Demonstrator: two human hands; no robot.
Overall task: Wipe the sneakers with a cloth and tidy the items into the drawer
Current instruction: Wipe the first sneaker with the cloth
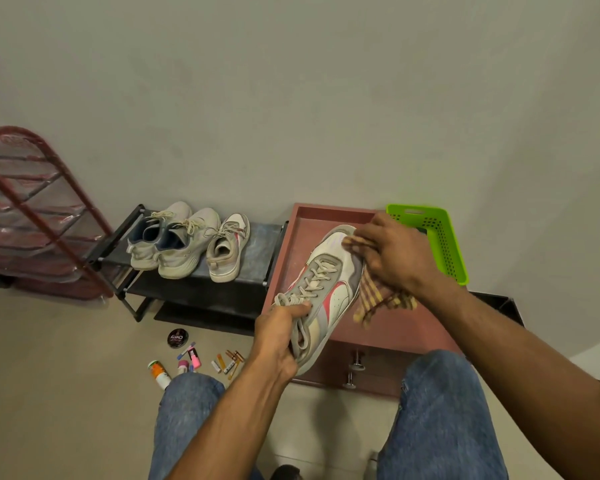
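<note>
Grey wall, beige floor | open maroon drawer (409, 336) beneath | left hand (280, 341) grips white-and-red sneaker (326, 289) by its heel | right hand (394, 254) presses checked cloth (378, 299) against sneaker's toe side.

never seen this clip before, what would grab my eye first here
At centre, the left hand grips a grey, white and red sneaker by its heel end above the open reddish drawer, while the right hand presses a checked cloth to its toe. A lime-green basket stands out at right.
</note>
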